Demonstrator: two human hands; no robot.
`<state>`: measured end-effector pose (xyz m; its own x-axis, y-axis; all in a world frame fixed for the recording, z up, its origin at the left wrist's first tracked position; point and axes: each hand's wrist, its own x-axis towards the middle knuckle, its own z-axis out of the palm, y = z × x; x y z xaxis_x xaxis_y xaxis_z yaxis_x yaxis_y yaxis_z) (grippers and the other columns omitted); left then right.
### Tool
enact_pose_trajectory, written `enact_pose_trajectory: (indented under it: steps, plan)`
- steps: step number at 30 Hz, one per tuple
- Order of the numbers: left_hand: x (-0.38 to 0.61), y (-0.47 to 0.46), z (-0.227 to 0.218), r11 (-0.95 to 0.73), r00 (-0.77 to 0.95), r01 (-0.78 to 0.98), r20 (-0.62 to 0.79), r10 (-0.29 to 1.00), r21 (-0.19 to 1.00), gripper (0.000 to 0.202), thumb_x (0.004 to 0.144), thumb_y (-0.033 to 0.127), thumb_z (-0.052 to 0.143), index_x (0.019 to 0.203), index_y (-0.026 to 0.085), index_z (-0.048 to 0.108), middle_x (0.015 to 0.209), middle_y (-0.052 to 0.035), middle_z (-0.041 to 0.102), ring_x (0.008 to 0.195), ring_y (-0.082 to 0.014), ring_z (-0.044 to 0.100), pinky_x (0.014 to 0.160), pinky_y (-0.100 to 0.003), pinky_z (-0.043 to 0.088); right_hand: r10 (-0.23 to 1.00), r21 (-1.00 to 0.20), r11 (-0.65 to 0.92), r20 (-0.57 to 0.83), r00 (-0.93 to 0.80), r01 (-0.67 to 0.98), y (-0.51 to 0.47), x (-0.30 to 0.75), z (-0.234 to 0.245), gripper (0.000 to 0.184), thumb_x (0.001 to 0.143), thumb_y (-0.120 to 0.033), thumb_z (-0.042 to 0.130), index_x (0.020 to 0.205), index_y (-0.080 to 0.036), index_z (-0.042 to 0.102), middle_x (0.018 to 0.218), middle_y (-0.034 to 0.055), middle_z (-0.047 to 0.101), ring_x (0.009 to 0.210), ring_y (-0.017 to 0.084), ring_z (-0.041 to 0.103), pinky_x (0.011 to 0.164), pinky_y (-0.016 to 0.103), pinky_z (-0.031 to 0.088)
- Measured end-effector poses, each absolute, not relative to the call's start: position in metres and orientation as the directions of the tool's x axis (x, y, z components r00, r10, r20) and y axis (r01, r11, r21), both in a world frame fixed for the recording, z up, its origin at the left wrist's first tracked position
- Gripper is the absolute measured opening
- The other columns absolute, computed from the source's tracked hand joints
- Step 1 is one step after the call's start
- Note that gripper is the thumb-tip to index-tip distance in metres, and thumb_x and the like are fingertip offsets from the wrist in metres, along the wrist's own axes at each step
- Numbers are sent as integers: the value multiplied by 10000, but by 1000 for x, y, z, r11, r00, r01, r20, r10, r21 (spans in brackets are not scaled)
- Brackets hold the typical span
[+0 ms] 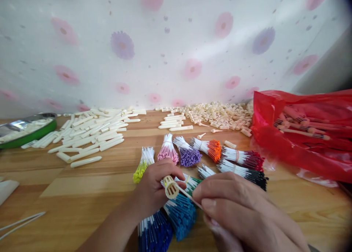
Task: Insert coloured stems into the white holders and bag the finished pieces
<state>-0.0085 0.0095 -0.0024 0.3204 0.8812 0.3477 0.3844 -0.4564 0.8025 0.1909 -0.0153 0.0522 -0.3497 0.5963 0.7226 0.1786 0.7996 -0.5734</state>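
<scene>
My left hand is closed around a cream plastic pen barrel whose slotted open end points toward me. The rest of the barrel is hidden by the fingers. In a pinch between thumb and fingers, my right hand holds a thin white stick, one end at the slotted rim; whether it is inside a slot I cannot tell. Around and under the hands lie banded bundles of thin pen refills: dark blue, light blue, green, yellow, pink and purple.
Orange, red and black bundles lie at right, beside a red plastic bag of pens. Slotted caps and white tubes are heaped at the back. A green bowl stands left.
</scene>
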Motion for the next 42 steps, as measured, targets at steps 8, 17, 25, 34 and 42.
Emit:
enact_pose_trajectory:
  steps: [8, 17, 25, 34, 42]
  plan:
    - [-10, 8, -3, -483, 346, 477, 348, 871, 735, 210, 847, 402, 576, 876, 197, 617, 806, -17, 573, 776, -170, 554, 688, -271, 422, 530, -441, 846, 757, -381, 299, -1, 174, 37, 230, 801, -73, 579, 967, -226, 626, 811, 56, 694, 700, 166, 654, 622, 272, 567]
    - [-17, 4, 3, -534, 395, 583, 360, 845, 613, 388, 943, 465, 293, 1184, 220, 473, 1103, -94, 506, 1082, -230, 475, 929, -339, 395, 497, -369, 857, 774, -391, 359, 15, 178, 23, 208, 791, -37, 587, 938, -180, 620, 833, 54, 614, 750, 154, 557, 661, 282, 489]
    - [-11, 4, 1, -532, 329, 774, 499, 802, 344, 444, 927, 511, 279, 904, 178, 571, 885, -81, 560, 825, -238, 516, 729, -365, 408, 568, -439, 819, 715, -408, 369, 20, 173, 17, 127, 832, -56, 554, 814, -178, 585, 789, 23, 583, 733, 129, 533, 675, 262, 450]
    - [-11, 6, 0, -490, 317, 858, 590, 742, 154, 416, 910, 500, 357, 894, 167, 605, 832, -71, 596, 753, -229, 535, 676, -352, 396, 838, -838, 525, 478, -264, 148, 23, 165, 10, 135, 837, -156, 566, 709, -185, 595, 726, -6, 551, 685, 110, 525, 617, 213, 413]
    - [-9, 4, 2, -413, 298, 908, 582, 757, 71, 369, 905, 475, 400, 907, 183, 625, 818, -60, 610, 751, -233, 535, 669, -351, 391, 964, -987, 145, 156, -217, -66, 28, 160, 2, 117, 764, -221, 647, 660, -175, 616, 697, -13, 542, 690, 120, 497, 654, 235, 383]
